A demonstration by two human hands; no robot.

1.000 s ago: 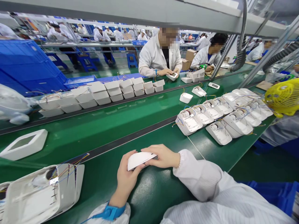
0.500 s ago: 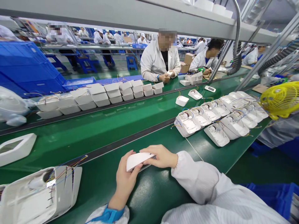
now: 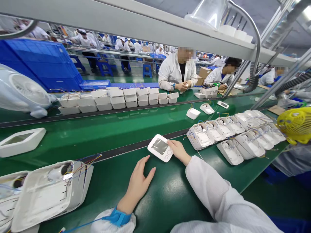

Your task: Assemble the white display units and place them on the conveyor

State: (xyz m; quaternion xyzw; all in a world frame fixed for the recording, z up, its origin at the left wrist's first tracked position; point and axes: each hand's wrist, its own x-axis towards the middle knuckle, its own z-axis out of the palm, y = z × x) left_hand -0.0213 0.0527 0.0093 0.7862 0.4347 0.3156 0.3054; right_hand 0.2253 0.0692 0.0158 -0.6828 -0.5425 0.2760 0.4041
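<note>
A white device with a grey screen and round buttons (image 3: pixel 159 147) is gripped at its right edge by my right hand (image 3: pixel 178 150). Its screen side faces up, over the belt's near edge. My left hand (image 3: pixel 139 178) is apart from it, below and to the left, with thumb and fingers spread and nothing in them. A blue wrist strap (image 3: pixel 118 216) with a cord circles my left wrist. Left of that hand lie stacked open white housings (image 3: pixel 46 192) with coloured wires.
Rows of wired white housings (image 3: pixel 224 129) stand at right, beside a yellow fan (image 3: pixel 295 124). Across the green belt (image 3: pixel 97 127) stacked white casings (image 3: pixel 118 97) line the far edge. A white frame (image 3: pixel 23 140) lies at left. A co-worker in a white coat (image 3: pixel 167 69) sits opposite.
My left hand has let go of the device and opened. My right hand has moved it forward and turned its screen side up. The view has shifted slightly.
</note>
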